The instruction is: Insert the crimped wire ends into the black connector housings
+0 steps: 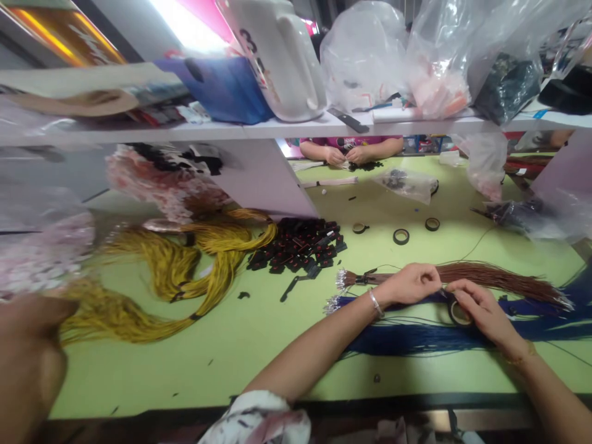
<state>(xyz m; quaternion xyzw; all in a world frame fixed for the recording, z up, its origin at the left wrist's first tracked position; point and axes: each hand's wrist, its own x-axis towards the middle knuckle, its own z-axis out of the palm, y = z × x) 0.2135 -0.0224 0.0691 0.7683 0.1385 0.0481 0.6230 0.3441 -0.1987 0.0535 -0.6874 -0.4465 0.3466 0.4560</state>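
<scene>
Overhanging the green tabletop (152, 376) runs a shelf (203, 131), apparently white.

A dark "3" (248, 41) stands on the white jug (287, 71).

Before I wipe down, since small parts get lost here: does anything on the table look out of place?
Slightly: a black scrap lies off the near left of the heap of black parts, and a small dark piece sits alone on the green table in front of the blue wires. Both look stray, apart from any pile.
</scene>
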